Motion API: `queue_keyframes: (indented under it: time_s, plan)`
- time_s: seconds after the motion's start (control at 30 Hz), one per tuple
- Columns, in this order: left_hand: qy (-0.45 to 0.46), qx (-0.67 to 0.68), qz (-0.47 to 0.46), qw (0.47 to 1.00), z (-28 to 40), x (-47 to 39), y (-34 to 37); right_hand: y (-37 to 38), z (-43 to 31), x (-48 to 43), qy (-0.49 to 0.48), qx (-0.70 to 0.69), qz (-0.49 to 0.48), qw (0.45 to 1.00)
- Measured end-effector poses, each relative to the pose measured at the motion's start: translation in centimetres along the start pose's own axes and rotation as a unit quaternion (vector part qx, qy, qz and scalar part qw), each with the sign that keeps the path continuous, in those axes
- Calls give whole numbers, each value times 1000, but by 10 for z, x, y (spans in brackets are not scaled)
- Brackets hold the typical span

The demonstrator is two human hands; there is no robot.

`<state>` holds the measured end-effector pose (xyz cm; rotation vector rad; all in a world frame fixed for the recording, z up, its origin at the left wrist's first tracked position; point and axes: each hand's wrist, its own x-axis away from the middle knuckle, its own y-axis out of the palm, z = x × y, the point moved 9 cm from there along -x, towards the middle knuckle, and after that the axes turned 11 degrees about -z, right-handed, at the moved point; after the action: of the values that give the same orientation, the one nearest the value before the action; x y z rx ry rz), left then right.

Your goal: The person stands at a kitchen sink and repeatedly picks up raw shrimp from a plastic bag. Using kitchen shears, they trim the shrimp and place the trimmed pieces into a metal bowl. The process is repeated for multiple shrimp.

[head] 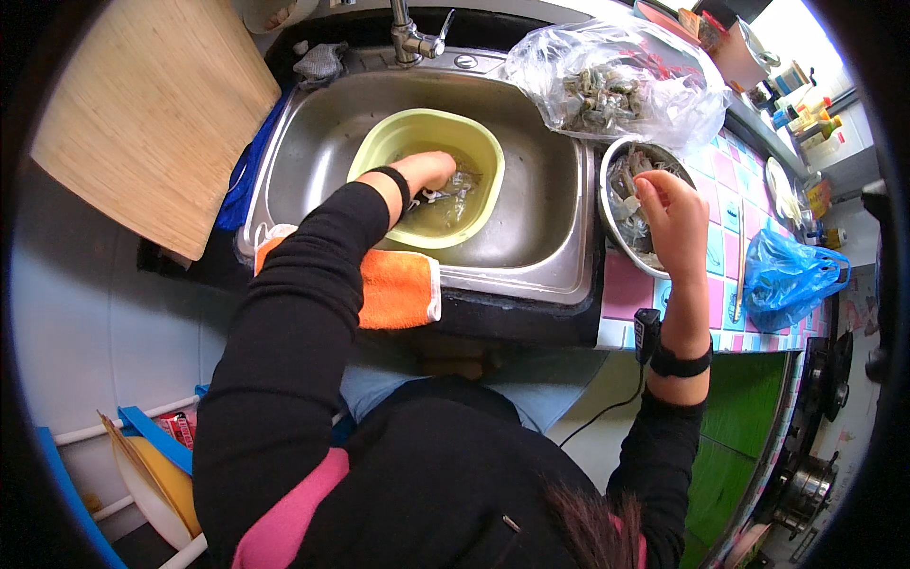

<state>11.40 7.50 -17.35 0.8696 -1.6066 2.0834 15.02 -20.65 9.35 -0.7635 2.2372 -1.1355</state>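
My left hand (430, 169) reaches down into a yellow-green plastic basin (494, 160) of cloudy water that stands in the steel sink (302, 178). Its fingertips are hidden, and shrimp-like pieces (462, 186) lie in the water beside it. My right hand (668, 213) is over a round metal bowl (606, 206) of shrimp (629, 174), on the counter to the sink's right. Thumb and index finger are pinched together there; whether they hold a piece cannot be told. Behind the bowl lies a clear plastic bag (675, 114) with more shrimp (604, 99) in it.
The faucet (412, 43) rises behind the basin. An orange cloth (398, 288) hangs over the sink's front edge. A large wooden board (156, 114) leans at left. Chopsticks (740, 263) and a blue plastic bag (785, 277) lie on the right counter. A black cable (604, 412) hangs near my right wrist.
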Motion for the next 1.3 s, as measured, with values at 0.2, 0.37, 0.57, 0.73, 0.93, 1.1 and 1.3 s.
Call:
queue_keyframes:
  time_s: [0.2, 0.37, 0.57, 0.73, 0.93, 1.1, 1.3]
  plan:
    - [176, -18, 200, 964, 17, 48, -66, 34, -26, -20, -51, -122, -34, 991]
    - [244, 182, 189, 934, 38, 94, -83, 114, -75, -59, -200, 27, -66, 977]
    - [312, 155, 266, 899, 73, 147, -95, 182, -72, -80, -142, -84, -215, 963]
    - [292, 128, 253, 913, 64, 160, -99, 181, -38, -75, -39, -184, -263, 946]
    - [334, -44, 413, 846, 88, 191, -101, 191, -19, -62, 45, -411, -312, 855]
    - [311, -152, 452, 822, 99, 193, -94, 193, -20, -52, 72, -474, -341, 809]
    - [255, -275, 456, 807, 107, 185, -81, 181, -34, -48, 10, -373, -345, 861]
